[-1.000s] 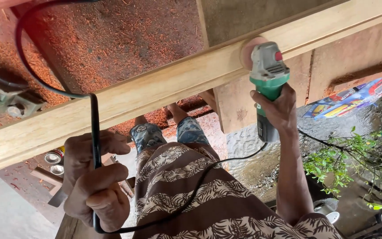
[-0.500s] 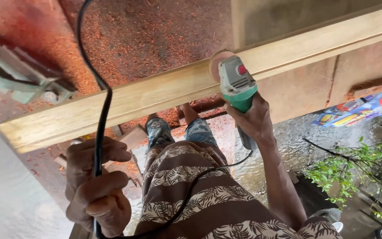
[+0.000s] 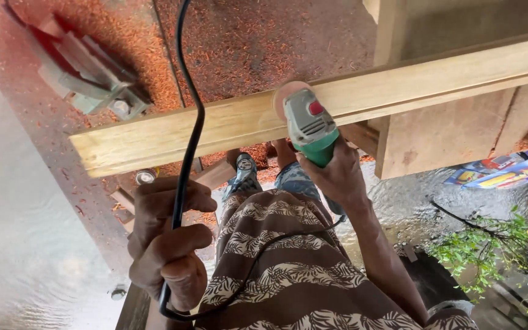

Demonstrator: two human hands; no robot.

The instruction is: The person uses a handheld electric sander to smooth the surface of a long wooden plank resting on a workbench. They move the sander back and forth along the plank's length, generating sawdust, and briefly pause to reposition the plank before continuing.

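Note:
A long pale wooden plank (image 3: 215,125) runs across the view, resting on a wooden frame at the right. My right hand (image 3: 335,174) grips the green body of a grey and green angle grinder (image 3: 308,127). Its sanding disc (image 3: 282,95) presses against the plank's face near the middle. My left hand (image 3: 166,244) is closed around the grinder's black power cord (image 3: 189,140), holding it up and away from the plank. The cord loops down across my patterned shirt toward the tool.
Reddish sawdust (image 3: 245,43) covers the ground beyond the plank. A metal machine part (image 3: 93,73) lies at the upper left. A wooden panel (image 3: 441,137) stands under the plank at the right. Green plants (image 3: 496,244) and colourful packaging (image 3: 502,168) lie at the right on wet floor.
The grinder has slid leftward along the plank toward its near end. My left hand kept hold of the cord and shifted right in view as my head turned.

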